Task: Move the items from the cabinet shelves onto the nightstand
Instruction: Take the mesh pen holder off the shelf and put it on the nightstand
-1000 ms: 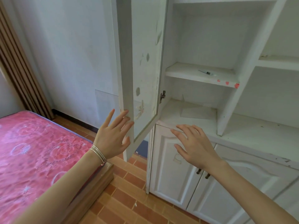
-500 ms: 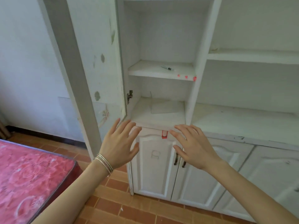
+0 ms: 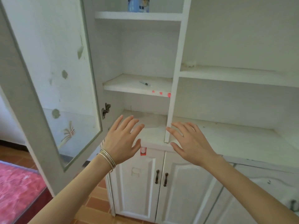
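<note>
A white cabinet stands before me with its glass door (image 3: 53,88) swung open to the left. On the middle shelf (image 3: 129,86) lies a small syringe-like item (image 3: 145,83). A blue and white container (image 3: 138,4) stands on the top shelf (image 3: 137,16), cut off by the frame's upper edge. A small white lump (image 3: 190,63) rests on the right-hand shelf (image 3: 234,75). My left hand (image 3: 123,139) and my right hand (image 3: 189,141) hover with fingers spread in front of the lowest shelf (image 3: 150,125), holding nothing. The nightstand is not in view.
Closed lower cabinet doors with dark handles (image 3: 161,177) sit below the shelves. A bed with a pink cover (image 3: 14,191) lies at lower left. The floor is of orange tiles (image 3: 97,207). A wide white counter shelf (image 3: 234,139) extends to the right.
The view has swung right and upward and closer to the cabinet, bringing the top shelf and its container into sight. Both hands stay open and have risen toward the lowest shelf.
</note>
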